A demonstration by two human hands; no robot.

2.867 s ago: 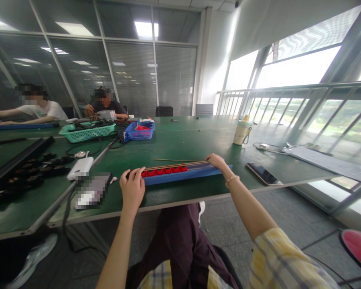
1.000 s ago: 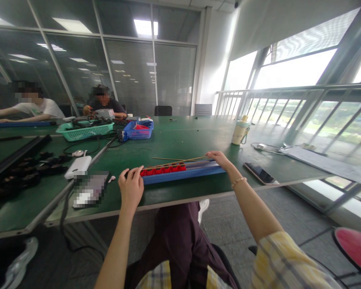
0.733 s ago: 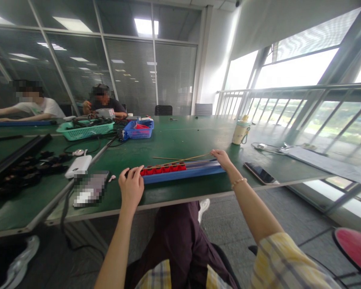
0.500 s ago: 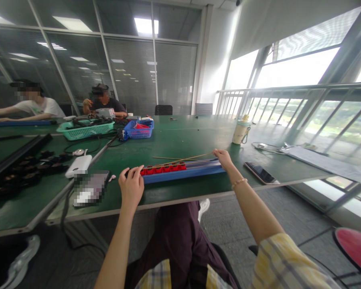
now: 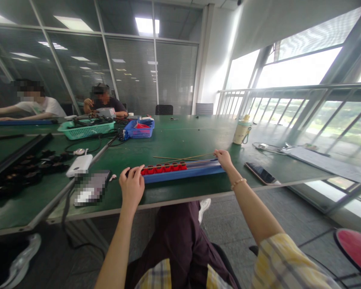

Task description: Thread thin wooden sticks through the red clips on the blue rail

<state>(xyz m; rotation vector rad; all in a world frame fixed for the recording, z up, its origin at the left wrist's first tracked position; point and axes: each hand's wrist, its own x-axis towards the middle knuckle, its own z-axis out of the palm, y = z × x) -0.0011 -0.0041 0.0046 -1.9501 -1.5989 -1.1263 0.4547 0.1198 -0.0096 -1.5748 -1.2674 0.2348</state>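
Note:
A long blue channel-shaped tray (image 5: 195, 172) lies along the near side of the table, with several red blocks (image 5: 167, 167) lined up in its left part. My left hand (image 5: 132, 182) is closed over the tray's left end, its fingertips on the left end of a thin wooden stick (image 5: 195, 158). That stick slants up over the red blocks to my right hand (image 5: 224, 158), which pinches its other end just above the tray's right end. A second thin stick (image 5: 162, 157) lies on the table behind the tray.
Left of the tray are a phone (image 5: 93, 186), a white box-like device (image 5: 80, 165) and several black parts (image 5: 45, 164). Farther back stand a green basket (image 5: 87, 130) and a blue basket (image 5: 140, 131). A cup (image 5: 242, 131) and another phone (image 5: 261, 173) are on the right. Two people sit across.
Both hands keep their hold on the stick with hardly any movement. Only the view has shifted very slightly.

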